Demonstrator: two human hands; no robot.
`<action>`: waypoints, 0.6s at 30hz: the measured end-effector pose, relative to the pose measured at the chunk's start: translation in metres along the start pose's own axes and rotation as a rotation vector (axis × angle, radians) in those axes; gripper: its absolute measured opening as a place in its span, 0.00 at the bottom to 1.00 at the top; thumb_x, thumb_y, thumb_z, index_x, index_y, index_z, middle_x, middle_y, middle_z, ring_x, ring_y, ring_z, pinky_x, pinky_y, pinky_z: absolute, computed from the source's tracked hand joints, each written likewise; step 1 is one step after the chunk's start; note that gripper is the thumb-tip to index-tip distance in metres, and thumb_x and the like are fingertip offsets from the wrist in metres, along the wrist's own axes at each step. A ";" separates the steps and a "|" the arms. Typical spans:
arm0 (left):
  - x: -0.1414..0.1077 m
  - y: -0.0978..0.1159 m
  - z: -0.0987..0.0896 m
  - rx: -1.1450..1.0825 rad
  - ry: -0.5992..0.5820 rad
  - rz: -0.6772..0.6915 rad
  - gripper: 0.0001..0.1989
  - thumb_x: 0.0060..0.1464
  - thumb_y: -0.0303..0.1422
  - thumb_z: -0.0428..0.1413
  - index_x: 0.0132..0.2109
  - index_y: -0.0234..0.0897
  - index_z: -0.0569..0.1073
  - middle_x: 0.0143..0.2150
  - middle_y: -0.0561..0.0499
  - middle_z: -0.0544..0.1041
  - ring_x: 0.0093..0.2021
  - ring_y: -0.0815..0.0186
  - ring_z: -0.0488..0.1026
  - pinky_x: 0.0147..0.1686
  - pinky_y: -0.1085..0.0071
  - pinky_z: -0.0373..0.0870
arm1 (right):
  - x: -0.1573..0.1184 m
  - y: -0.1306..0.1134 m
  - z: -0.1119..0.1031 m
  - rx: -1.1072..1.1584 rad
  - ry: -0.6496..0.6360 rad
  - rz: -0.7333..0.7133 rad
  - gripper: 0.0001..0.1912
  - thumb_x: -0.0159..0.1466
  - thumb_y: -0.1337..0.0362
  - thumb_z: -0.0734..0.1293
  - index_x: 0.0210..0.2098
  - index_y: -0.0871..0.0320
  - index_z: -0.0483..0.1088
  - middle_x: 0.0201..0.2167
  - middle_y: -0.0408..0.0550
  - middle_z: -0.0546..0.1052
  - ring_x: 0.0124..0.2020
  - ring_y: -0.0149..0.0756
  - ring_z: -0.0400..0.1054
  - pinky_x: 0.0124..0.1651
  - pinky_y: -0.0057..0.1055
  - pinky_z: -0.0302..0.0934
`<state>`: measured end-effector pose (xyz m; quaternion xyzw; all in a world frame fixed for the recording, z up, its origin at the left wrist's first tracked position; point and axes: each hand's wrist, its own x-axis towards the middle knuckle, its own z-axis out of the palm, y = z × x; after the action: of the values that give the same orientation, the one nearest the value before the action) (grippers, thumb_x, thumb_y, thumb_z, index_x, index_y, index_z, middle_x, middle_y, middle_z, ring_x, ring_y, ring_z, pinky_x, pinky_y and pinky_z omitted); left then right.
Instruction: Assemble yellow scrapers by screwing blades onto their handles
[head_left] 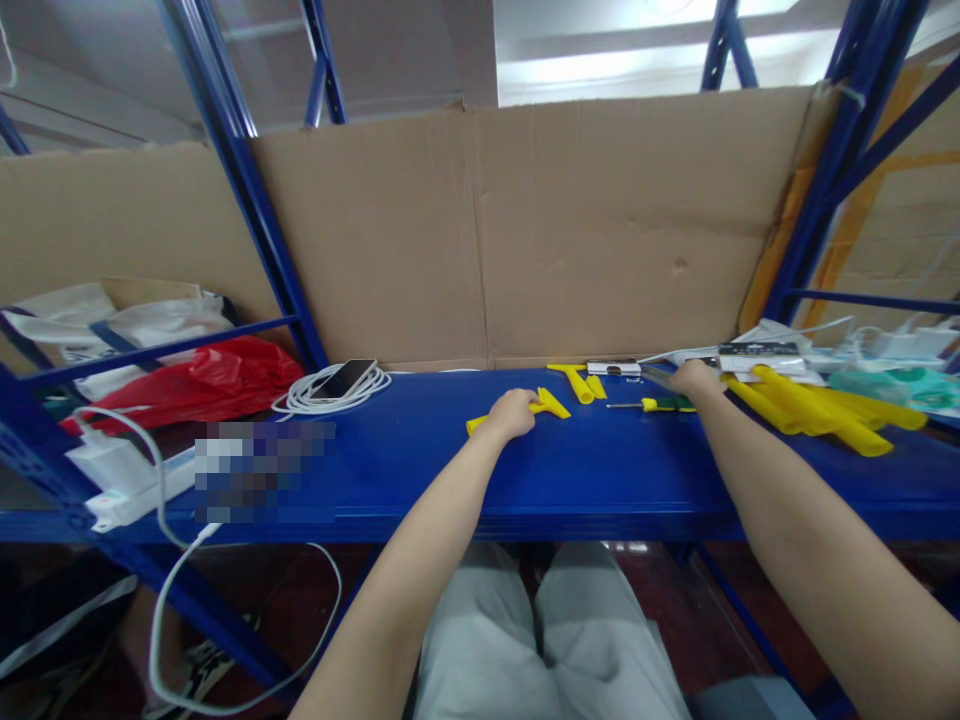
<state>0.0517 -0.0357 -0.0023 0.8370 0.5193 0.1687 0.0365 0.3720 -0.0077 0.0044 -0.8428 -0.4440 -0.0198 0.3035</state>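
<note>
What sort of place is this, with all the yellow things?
Probably a small workshop: there's a blue workbench with a screwdriver and yellow plastic pieces on it, and cardboard standing behind.

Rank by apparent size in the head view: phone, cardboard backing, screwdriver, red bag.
1. Cardboard backing
2. Red bag
3. Phone and screwdriver: unsure; the screwdriver looks longer, the phone broader.

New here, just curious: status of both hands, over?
Left hand gripping yellow T-shaped piece. Right hand by screwdriver, grip unclear. Yellow pieces close beside it.
</note>
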 end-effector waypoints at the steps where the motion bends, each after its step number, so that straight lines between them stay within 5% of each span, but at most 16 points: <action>1: 0.000 0.000 0.000 -0.001 0.003 -0.001 0.21 0.52 0.22 0.50 0.53 0.37 0.74 0.55 0.47 0.73 0.55 0.62 0.69 0.54 0.71 0.62 | -0.001 -0.001 -0.004 -0.013 0.001 0.031 0.23 0.52 0.56 0.70 0.43 0.64 0.72 0.45 0.69 0.73 0.50 0.58 0.67 0.49 0.52 0.60; 5: 0.000 0.000 0.002 -0.003 0.019 -0.002 0.21 0.53 0.22 0.51 0.53 0.37 0.73 0.54 0.47 0.74 0.54 0.62 0.69 0.54 0.71 0.63 | -0.004 -0.013 -0.017 0.015 0.038 0.073 0.14 0.55 0.64 0.67 0.39 0.63 0.73 0.42 0.66 0.74 0.48 0.53 0.69 0.44 0.42 0.63; 11: 0.000 -0.001 0.001 0.043 0.030 0.010 0.16 0.55 0.30 0.54 0.51 0.38 0.76 0.51 0.46 0.75 0.52 0.60 0.71 0.52 0.70 0.64 | -0.018 -0.046 -0.017 0.357 0.114 -0.013 0.07 0.52 0.70 0.66 0.32 0.62 0.74 0.31 0.56 0.76 0.36 0.43 0.70 0.37 0.33 0.61; 15: -0.001 -0.001 0.000 0.065 0.030 0.007 0.16 0.55 0.32 0.55 0.51 0.38 0.75 0.51 0.46 0.76 0.51 0.60 0.71 0.51 0.69 0.65 | -0.044 -0.073 -0.007 0.681 0.003 -0.081 0.04 0.51 0.70 0.66 0.27 0.62 0.73 0.20 0.46 0.71 0.25 0.32 0.64 0.28 0.27 0.57; 18: -0.001 -0.001 0.000 0.073 0.045 0.003 0.16 0.55 0.31 0.54 0.51 0.38 0.75 0.50 0.46 0.75 0.51 0.59 0.71 0.50 0.69 0.66 | -0.067 -0.087 -0.002 0.780 -0.199 -0.083 0.02 0.52 0.69 0.67 0.25 0.62 0.72 0.13 0.39 0.63 0.16 0.25 0.53 0.21 0.24 0.49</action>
<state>0.0500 -0.0362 -0.0025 0.8344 0.5247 0.1684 -0.0061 0.2658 -0.0209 0.0287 -0.6435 -0.4791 0.2197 0.5551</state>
